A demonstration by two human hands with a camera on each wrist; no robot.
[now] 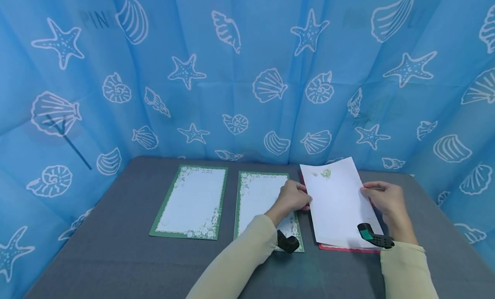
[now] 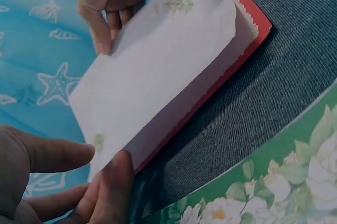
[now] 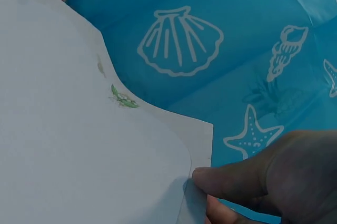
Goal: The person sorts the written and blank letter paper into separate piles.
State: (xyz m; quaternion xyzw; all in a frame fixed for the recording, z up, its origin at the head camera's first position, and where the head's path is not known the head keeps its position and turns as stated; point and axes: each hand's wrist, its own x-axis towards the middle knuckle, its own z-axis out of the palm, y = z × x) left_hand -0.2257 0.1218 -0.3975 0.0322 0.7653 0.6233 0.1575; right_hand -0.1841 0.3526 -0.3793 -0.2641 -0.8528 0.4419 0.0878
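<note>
A white paper sheet with small green leaf prints is held up, tilted and slightly bowed, over a red-bordered sheet on the table's right side. My left hand pinches its left edge between thumb and fingers. At the opposite edge, my right hand pinches the paper, its thumb on the printed face in the right wrist view. That view also shows a second paper edge close under the thumb. Most of the red-bordered sheet is hidden beneath the white one; its red margin shows along one side in the left wrist view.
Two green-bordered floral sheets lie flat on the dark grey table: one at the left, one in the middle partly under my left forearm. A blue shell-print curtain hangs behind and at both sides.
</note>
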